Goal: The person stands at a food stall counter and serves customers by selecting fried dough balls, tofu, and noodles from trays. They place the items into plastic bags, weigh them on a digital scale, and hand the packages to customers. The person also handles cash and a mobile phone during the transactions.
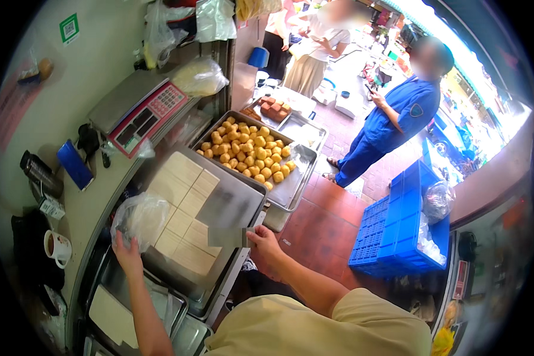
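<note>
My left hand (129, 254) grips the lower edge of a clear plastic bag (141, 218), which bulges over the left side of a metal tray (242, 202). Pale slabs that look like tofu (182, 184) lie on that tray, cut by straight lines into blocks. My right hand (267, 244) pinches the end of a flat grey scraper-like blade (227, 237) between thumb and fingers. The blade hovers over the tray's right part, just right of the nearest blocks. Whether the bag contains anything is hard to tell.
Beyond lies a tray of golden fried balls (249, 151). A red-and-grey scale (144, 118) stands on the left counter, near a mug (58, 249). More pale slabs (111, 316) rest in a lower tray. Blue crates (396, 218) stand right; a person in blue (396, 111) stands outside.
</note>
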{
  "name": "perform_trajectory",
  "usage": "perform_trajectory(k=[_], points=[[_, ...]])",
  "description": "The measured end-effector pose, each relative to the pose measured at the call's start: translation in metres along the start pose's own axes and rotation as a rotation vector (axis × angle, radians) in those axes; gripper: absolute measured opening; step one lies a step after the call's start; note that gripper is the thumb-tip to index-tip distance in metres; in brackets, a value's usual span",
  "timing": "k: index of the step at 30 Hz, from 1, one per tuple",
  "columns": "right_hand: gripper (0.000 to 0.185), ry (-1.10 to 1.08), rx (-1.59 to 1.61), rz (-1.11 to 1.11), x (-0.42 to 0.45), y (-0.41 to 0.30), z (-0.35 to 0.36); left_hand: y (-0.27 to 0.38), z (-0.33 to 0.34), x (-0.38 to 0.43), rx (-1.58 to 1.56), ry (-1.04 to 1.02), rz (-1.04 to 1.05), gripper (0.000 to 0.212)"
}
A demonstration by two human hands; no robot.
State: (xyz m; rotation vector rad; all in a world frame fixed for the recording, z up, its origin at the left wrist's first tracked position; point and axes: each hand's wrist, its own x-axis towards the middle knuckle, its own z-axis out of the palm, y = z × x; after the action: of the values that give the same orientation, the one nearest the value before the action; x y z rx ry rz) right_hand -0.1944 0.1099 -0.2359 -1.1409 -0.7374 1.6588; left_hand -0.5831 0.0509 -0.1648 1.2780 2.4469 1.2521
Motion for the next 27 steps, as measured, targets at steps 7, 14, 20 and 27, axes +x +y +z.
perform_trajectory(k=[7,14,20,27], points=[[0.019,0.001,-0.368,-0.025,-0.017,-0.059,0.028,0.007,-0.009,-0.026,-0.154,0.06,0.054,0.05],[0.018,-0.785,-0.032,0.312,-0.02,-0.075,0.176,0.015,-0.069,-0.195,0.004,0.034,-0.377,0.058],[0.013,-1.217,-0.344,0.506,-0.157,0.024,0.353,0.003,-0.136,-0.363,-0.16,0.277,-0.75,0.056],[0.022,-1.278,-0.71,0.379,-0.329,0.205,0.39,-0.063,-0.295,-0.47,0.104,0.157,-0.87,0.056]])
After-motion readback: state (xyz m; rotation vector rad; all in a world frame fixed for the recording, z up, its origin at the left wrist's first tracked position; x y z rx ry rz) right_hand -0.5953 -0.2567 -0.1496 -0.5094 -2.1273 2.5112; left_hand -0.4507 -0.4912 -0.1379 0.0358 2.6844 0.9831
